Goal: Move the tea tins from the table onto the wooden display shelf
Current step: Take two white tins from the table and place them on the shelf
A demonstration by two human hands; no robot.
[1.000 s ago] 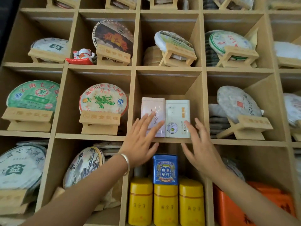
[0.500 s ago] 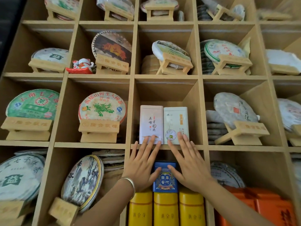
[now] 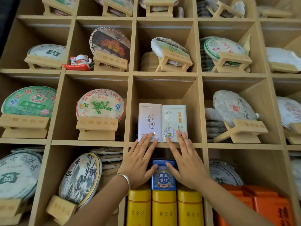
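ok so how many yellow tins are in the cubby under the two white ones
3 show, upright in a row at the front: left, middle, right. A blue tin sits on top of the middle one. Others may be hidden behind them.

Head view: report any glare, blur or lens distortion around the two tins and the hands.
Head view: a small glare spot sits low on the left tin, beside the left hand fingertips; the right tin shows no glare; the shelf lines splay outward, wide-angle distortion; the orange boxes at the corner look blurred; the right hand is sharp.
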